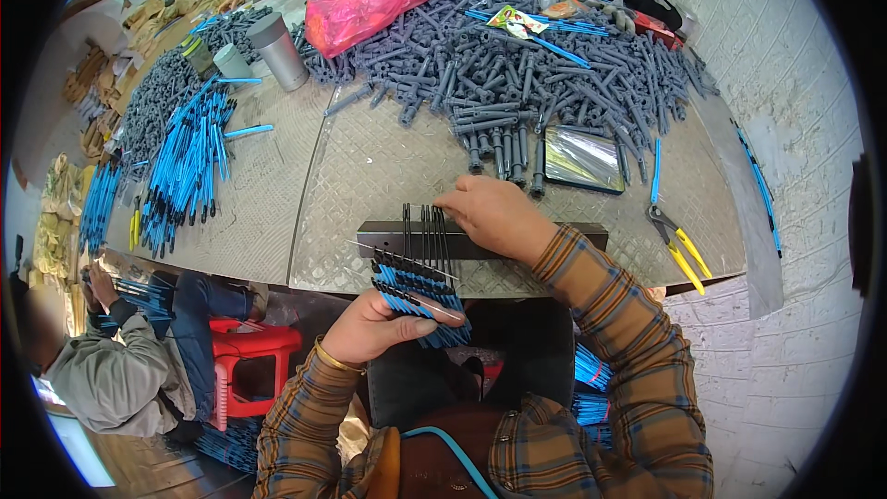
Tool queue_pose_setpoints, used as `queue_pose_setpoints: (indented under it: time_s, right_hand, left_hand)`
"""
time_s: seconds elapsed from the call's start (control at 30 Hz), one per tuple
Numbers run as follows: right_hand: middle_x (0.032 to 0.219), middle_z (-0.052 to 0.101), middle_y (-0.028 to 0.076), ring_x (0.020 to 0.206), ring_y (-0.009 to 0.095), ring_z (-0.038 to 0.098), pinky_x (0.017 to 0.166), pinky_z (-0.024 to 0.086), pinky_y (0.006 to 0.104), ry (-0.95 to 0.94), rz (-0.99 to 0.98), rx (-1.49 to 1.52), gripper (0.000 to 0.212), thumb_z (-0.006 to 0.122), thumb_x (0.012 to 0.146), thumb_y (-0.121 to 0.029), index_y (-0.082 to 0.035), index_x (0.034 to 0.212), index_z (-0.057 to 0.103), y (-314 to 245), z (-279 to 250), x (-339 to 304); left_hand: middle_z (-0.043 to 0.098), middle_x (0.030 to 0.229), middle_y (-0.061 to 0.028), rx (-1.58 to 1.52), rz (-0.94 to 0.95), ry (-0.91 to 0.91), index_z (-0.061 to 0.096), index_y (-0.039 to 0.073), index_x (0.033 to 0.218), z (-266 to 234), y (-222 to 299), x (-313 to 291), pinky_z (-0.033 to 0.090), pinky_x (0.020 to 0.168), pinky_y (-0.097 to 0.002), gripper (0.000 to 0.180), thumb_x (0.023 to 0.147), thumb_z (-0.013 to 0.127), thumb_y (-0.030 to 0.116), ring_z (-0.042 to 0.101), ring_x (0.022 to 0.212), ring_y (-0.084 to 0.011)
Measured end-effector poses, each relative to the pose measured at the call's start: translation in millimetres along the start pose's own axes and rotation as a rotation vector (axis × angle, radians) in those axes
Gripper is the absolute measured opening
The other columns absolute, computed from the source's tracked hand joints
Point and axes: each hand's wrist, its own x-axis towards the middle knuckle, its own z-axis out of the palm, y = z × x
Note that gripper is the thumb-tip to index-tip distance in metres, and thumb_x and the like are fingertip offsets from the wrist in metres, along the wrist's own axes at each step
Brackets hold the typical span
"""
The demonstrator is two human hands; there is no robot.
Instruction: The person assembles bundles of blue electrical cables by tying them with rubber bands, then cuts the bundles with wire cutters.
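Observation:
My left hand [374, 328] is wrapped round a bundle of slim blue sticks with black ends [420, 300], held low in front of the table edge. A thin metal wire [374, 248] runs across the bundle near the black ends. Several thin black strands [428, 226] stand up from it, across a dark metal bar [545, 237] lying along the table's front edge. My right hand [494, 212] is closed in a pinch at the tops of these strands, above the bar. Its fingertips partly hide what they grip.
Grey plastic tubes [517, 74] are heaped at the back under a pink bag [370, 0]. Yellow-handled pliers [679, 245] lie at right, near a shiny flat box [584, 159]. Blue sticks [189, 157] and a metal flask [277, 51] are at left. Another person [129, 360] sits beyond a red stool [249, 360].

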Motion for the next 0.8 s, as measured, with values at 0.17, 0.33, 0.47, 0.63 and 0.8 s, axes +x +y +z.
queue_pose_setpoints:
  time_s: [0.17,0.33,0.47,0.63,0.8]
  right_hand:
    - [0.084,0.055,0.011,0.081,0.03,0.056,0.068,0.046,0.0376,-0.039,0.012,0.091,0.019,0.055,0.081,-0.013,-0.009,0.099,0.062,3.9,2.7,4.6]
    - [0.086,0.055,0.013,0.081,0.031,0.055,0.07,0.045,0.0371,-0.063,0.033,0.26,0.019,0.053,0.083,-0.012,-0.006,0.099,0.061,7.3,3.6,7.2]
    - [0.086,0.055,0.013,0.082,0.031,0.055,0.072,0.044,0.0371,-0.088,0.022,0.292,0.019,0.052,0.083,-0.012,-0.006,0.1,0.06,8.3,6.5,10.6]
    - [0.087,0.055,0.014,0.083,0.031,0.055,0.073,0.044,0.0371,-0.126,-0.015,0.288,0.021,0.051,0.084,-0.011,-0.005,0.102,0.06,10.5,7.3,14.7]
    - [0.087,0.055,0.014,0.083,0.031,0.054,0.072,0.044,0.037,-0.162,-0.003,0.291,0.022,0.051,0.084,-0.011,-0.005,0.103,0.059,10.7,-2.2,11.4]
  left_hand:
    - [0.062,0.105,-0.0125,-0.053,0.01,-0.028,0.06,0.0,0.102,-4.0,0.2,-0.9,0.042,0.091,-0.0327,0.019,0.083,0.057,0.004,0.056,0.103,-0.021]
    - [0.062,0.105,-0.0133,-0.031,0.002,-0.029,0.06,0.0,0.102,-6.3,-0.4,-1.2,0.042,0.091,-0.0329,0.019,0.083,0.057,0.003,0.056,0.104,-0.0216]
    - [0.062,0.105,-0.0132,-0.058,-0.008,-0.024,0.06,0.001,0.102,-5.3,0.3,-2.9,0.041,0.092,-0.033,0.019,0.083,0.057,0.003,0.056,0.104,-0.0214]
    - [0.062,0.106,-0.0132,-0.037,-0.027,-0.039,0.06,0.001,0.102,-8.3,2.6,-2.3,0.041,0.092,-0.0328,0.019,0.084,0.056,0.004,0.056,0.104,-0.021]
    - [0.062,0.106,-0.0132,-0.03,-0.05,-0.017,0.061,0.0,0.102,-7.1,6.4,-2.8,0.041,0.092,-0.0325,0.019,0.084,0.056,0.004,0.056,0.104,-0.0213]
